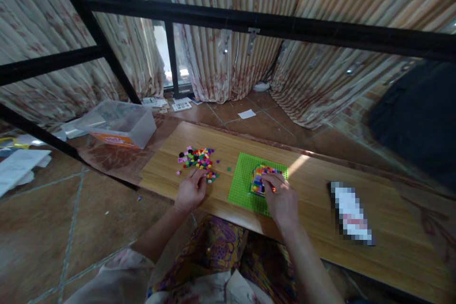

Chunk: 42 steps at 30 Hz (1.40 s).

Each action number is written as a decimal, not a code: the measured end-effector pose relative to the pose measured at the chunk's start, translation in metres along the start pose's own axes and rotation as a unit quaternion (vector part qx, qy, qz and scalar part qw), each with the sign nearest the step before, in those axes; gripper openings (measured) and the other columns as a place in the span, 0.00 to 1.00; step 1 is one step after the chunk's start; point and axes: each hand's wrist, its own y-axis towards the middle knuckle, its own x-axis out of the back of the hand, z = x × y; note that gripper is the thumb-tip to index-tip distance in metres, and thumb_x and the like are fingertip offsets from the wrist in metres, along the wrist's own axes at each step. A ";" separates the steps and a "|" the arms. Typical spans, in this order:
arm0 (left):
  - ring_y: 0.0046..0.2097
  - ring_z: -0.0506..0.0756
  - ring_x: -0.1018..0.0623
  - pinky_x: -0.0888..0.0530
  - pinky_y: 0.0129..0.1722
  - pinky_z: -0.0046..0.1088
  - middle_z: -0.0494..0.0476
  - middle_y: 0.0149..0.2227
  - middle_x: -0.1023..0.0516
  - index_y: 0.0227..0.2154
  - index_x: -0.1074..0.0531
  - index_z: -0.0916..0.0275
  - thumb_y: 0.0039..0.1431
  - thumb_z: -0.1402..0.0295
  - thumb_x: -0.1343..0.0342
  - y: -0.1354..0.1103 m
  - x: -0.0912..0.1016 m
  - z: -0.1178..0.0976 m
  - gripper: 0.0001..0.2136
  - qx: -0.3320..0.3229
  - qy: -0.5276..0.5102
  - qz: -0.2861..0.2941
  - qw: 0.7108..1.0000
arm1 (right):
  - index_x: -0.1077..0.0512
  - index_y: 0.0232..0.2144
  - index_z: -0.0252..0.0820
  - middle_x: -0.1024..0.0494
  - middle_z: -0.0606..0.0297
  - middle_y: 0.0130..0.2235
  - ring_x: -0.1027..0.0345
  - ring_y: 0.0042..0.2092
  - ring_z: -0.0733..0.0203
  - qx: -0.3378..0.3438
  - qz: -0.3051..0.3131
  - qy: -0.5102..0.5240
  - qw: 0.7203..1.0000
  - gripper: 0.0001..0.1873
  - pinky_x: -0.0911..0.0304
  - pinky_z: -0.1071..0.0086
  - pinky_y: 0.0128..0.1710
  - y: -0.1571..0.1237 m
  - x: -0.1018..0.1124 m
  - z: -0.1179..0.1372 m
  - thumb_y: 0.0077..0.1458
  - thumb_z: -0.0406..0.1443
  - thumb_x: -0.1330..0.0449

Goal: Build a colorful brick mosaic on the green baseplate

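A green studded baseplate [239,185] lies on the wooden board, bearing a low block built of multicoloured toy bricks [259,180]. My right hand [283,199] is over this block, thumb and fingers drawn together at its top and hiding its right side. Whether a brick is between those fingertips is hidden. To the left, a loose pile of small coloured bricks [197,156] is spread on the board. My left hand [191,192] rests at the pile's near edge with its fingers closed together beside a few bricks; anything in them is too small to make out.
The long wooden board [320,171] carries a pixelated, dark-edged object [351,213] on the right. A clear plastic bin [121,123] stands beyond its left end. Black metal bars [213,14] cross in front of curtains. A single green brick [229,169] lies between pile and baseplate.
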 end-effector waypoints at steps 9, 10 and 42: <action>0.39 0.54 0.26 0.29 0.37 0.29 0.57 0.37 0.27 0.41 0.30 0.61 0.61 0.72 0.53 -0.001 0.000 0.000 0.09 0.008 0.005 0.010 1.000 | 0.24 0.33 0.41 0.22 0.58 0.41 0.29 0.41 0.58 0.022 -0.017 -0.021 0.999 0.13 0.35 0.63 0.43 0.000 0.001 -0.003 0.58 0.37 0.48; 0.39 0.54 0.26 0.29 0.37 0.29 0.57 0.37 0.27 0.41 0.30 0.62 0.61 0.72 0.54 -0.001 0.000 0.000 0.09 0.007 0.004 0.010 1.000 | 0.24 0.34 0.41 0.22 0.58 0.41 0.29 0.42 0.58 0.024 -0.018 -0.021 0.999 0.12 0.35 0.63 0.44 0.000 0.001 -0.004 0.58 0.37 0.48; 0.40 0.54 0.26 0.28 0.39 0.30 0.57 0.38 0.26 0.42 0.30 0.61 0.61 0.72 0.54 -0.002 -0.001 0.000 0.10 0.012 0.002 0.016 1.000 | 0.23 0.37 0.41 0.26 0.57 0.44 0.33 0.44 0.57 0.034 -0.023 -0.054 0.998 0.16 0.35 0.60 0.47 -0.013 -0.002 -0.005 0.59 0.35 0.51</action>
